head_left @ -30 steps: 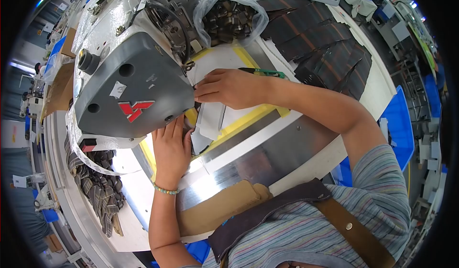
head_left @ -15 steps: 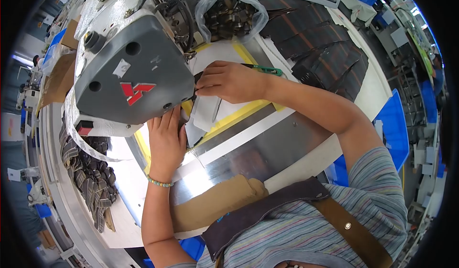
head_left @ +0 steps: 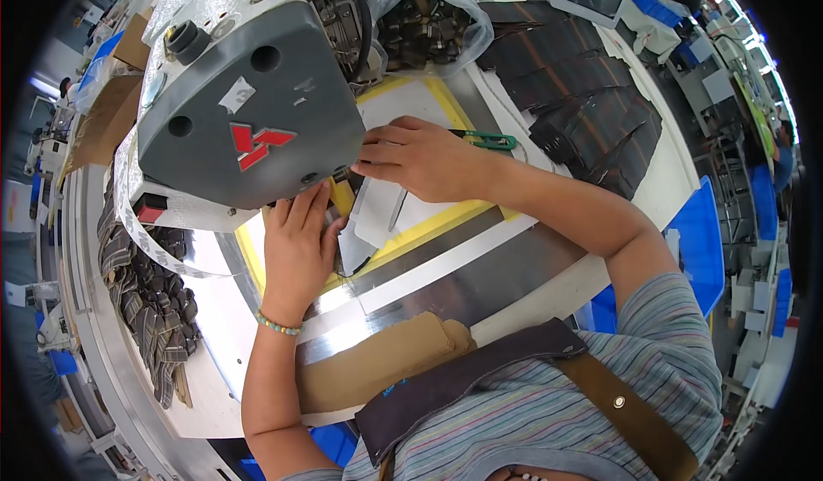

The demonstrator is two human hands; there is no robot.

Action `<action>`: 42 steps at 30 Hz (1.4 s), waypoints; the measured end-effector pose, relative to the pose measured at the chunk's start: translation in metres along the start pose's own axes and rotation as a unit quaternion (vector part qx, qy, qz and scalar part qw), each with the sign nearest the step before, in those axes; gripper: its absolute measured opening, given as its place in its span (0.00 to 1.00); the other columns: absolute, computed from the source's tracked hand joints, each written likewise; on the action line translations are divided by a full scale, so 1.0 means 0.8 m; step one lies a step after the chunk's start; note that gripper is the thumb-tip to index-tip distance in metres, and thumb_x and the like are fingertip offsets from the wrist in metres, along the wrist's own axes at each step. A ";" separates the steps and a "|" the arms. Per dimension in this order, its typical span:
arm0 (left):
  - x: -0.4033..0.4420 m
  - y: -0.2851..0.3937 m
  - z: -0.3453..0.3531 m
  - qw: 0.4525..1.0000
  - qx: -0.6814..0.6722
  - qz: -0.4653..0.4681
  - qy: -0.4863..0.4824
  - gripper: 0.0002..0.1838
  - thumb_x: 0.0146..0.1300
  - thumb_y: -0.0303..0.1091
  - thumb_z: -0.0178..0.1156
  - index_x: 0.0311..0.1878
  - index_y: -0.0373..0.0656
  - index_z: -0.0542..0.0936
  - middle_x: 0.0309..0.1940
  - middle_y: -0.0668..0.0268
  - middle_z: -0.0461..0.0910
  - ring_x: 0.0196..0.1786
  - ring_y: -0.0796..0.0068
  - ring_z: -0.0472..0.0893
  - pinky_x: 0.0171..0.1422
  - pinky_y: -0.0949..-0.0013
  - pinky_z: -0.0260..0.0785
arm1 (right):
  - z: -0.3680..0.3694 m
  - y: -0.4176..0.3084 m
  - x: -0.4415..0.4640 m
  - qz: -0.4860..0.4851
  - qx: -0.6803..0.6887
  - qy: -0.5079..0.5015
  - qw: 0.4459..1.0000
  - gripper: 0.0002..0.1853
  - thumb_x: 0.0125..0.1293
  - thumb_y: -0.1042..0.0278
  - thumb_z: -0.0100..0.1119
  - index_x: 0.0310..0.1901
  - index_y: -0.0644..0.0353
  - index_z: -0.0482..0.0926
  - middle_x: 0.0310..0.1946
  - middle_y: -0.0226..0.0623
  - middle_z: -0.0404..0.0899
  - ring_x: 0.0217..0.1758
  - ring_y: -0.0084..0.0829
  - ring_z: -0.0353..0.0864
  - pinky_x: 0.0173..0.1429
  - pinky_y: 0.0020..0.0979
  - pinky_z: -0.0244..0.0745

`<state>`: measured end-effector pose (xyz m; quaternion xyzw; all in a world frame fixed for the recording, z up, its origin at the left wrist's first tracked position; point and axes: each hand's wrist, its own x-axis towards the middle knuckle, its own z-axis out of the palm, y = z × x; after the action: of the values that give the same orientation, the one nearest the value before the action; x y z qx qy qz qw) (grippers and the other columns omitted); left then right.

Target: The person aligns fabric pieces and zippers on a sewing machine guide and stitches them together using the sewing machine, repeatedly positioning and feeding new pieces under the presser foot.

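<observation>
My left hand (head_left: 298,245) lies flat with its fingers stretched out, the fingertips reaching under the front edge of the grey sewing machine head (head_left: 253,112). Beside its thumb is a small dark piece of fabric (head_left: 357,267) with loose thread. My right hand (head_left: 433,162) has its fingers pressed together at the right edge of the machine head; what they pinch is hidden. Below it a pale flat plate (head_left: 375,211) lies over a white sheet edged with yellow tape (head_left: 446,221). Green thread snips (head_left: 490,141) stick out behind the right hand; whether it holds them I cannot tell.
Striped dark fabric pieces (head_left: 566,78) are stacked at the right, and a clear plastic bag (head_left: 480,31) of small pieces stands behind. More striped fabric (head_left: 150,309) is heaped at the left. Tan pieces (head_left: 386,363) lie near my body. A blue bin (head_left: 699,241) is at the right.
The view has shifted slightly, so the machine head sits further right. Both hands keep nearly the same places at the machine. The right hand appears slightly further right and lower.
</observation>
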<state>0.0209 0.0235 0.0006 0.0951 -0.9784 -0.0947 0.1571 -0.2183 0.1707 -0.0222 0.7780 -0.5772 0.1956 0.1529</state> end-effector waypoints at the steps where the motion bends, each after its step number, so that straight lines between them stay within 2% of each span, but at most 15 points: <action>1: 0.001 0.001 -0.001 1.000 -0.004 -0.002 -0.001 0.33 0.60 0.21 0.65 0.72 0.35 0.77 0.71 0.56 0.76 0.69 0.48 0.75 0.78 0.51 0.65 | 0.001 0.000 0.000 0.004 0.002 -0.004 1.000 0.23 0.66 0.71 0.61 0.63 0.53 0.84 0.63 0.31 0.81 0.71 0.37 0.76 0.71 0.43 0.74; 6: -0.002 0.002 -0.002 1.000 0.013 0.009 0.002 0.36 0.57 0.19 0.64 0.73 0.35 0.76 0.72 0.56 0.75 0.71 0.47 0.73 0.80 0.50 0.64 | -0.005 -0.002 0.002 0.023 -0.028 -0.032 0.999 0.22 0.67 0.68 0.60 0.62 0.51 0.86 0.64 0.32 0.82 0.71 0.37 0.77 0.69 0.40 0.76; 20: -0.002 0.004 -0.003 1.000 0.016 0.005 -0.001 0.37 0.55 0.18 0.63 0.73 0.35 0.75 0.72 0.54 0.74 0.72 0.46 0.72 0.81 0.48 0.62 | -0.007 -0.007 0.003 0.043 -0.013 -0.031 0.998 0.21 0.68 0.70 0.58 0.62 0.52 0.86 0.62 0.38 0.81 0.70 0.40 0.79 0.70 0.42 0.76; 23: -0.001 0.004 -0.004 1.000 0.003 0.008 0.002 0.32 0.63 0.29 0.70 0.71 0.33 0.77 0.68 0.52 0.75 0.71 0.46 0.72 0.80 0.44 0.61 | -0.008 -0.008 0.003 0.043 -0.009 -0.032 0.999 0.22 0.67 0.71 0.58 0.62 0.53 0.86 0.62 0.38 0.80 0.69 0.40 0.79 0.70 0.42 0.76; 26: -0.001 0.004 -0.005 1.000 -0.007 -0.006 -0.005 0.32 0.63 0.29 0.70 0.71 0.33 0.77 0.68 0.52 0.75 0.70 0.46 0.72 0.78 0.45 0.63 | -0.008 -0.007 0.005 0.042 -0.018 -0.030 0.998 0.22 0.66 0.72 0.59 0.62 0.53 0.85 0.61 0.38 0.80 0.69 0.40 0.79 0.69 0.42 0.76; 29: -0.002 0.004 -0.003 1.000 -0.006 -0.001 0.009 0.36 0.58 0.19 0.64 0.73 0.36 0.75 0.70 0.54 0.75 0.66 0.47 0.74 0.77 0.51 0.66 | -0.008 -0.006 0.006 0.042 -0.020 -0.023 0.999 0.22 0.66 0.73 0.60 0.62 0.53 0.85 0.60 0.37 0.80 0.69 0.40 0.79 0.69 0.42 0.77; 35: -0.002 0.001 -0.014 0.999 0.016 0.010 -0.049 0.31 0.63 0.22 0.65 0.72 0.32 0.75 0.71 0.53 0.76 0.70 0.49 0.75 0.76 0.53 0.68 | -0.007 -0.003 0.005 0.038 -0.029 -0.005 0.999 0.22 0.65 0.73 0.60 0.61 0.52 0.85 0.60 0.37 0.80 0.67 0.40 0.80 0.67 0.42 0.78; 38: -0.022 0.019 -0.047 0.997 0.050 0.030 -0.045 0.31 0.64 0.24 0.65 0.71 0.31 0.75 0.72 0.53 0.76 0.72 0.47 0.74 0.75 0.52 0.68 | -0.005 0.000 0.004 0.034 -0.038 -0.009 0.999 0.22 0.64 0.72 0.61 0.61 0.51 0.85 0.60 0.37 0.80 0.65 0.40 0.81 0.67 0.42 0.79; 41: -0.068 0.048 -0.070 0.995 0.047 0.030 -0.079 0.31 0.64 0.28 0.67 0.71 0.33 0.76 0.71 0.53 0.77 0.73 0.45 0.74 0.76 0.48 0.67 | 0.000 0.001 0.003 0.036 -0.045 -0.014 0.998 0.23 0.64 0.73 0.61 0.61 0.50 0.85 0.61 0.37 0.80 0.64 0.40 0.82 0.67 0.42 0.79; 42: -0.090 0.060 -0.076 0.995 0.022 0.024 -0.098 0.33 0.63 0.34 0.69 0.72 0.35 0.76 0.72 0.52 0.76 0.74 0.44 0.73 0.75 0.43 0.66 | 0.001 0.002 0.002 0.038 -0.049 -0.014 0.998 0.24 0.63 0.73 0.61 0.62 0.49 0.85 0.61 0.37 0.80 0.64 0.41 0.82 0.68 0.42 0.78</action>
<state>0.1001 0.0760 0.0465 0.0653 -0.9929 -0.0784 0.0607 -0.2190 0.1688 -0.0220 0.7500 -0.6169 0.1621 0.1751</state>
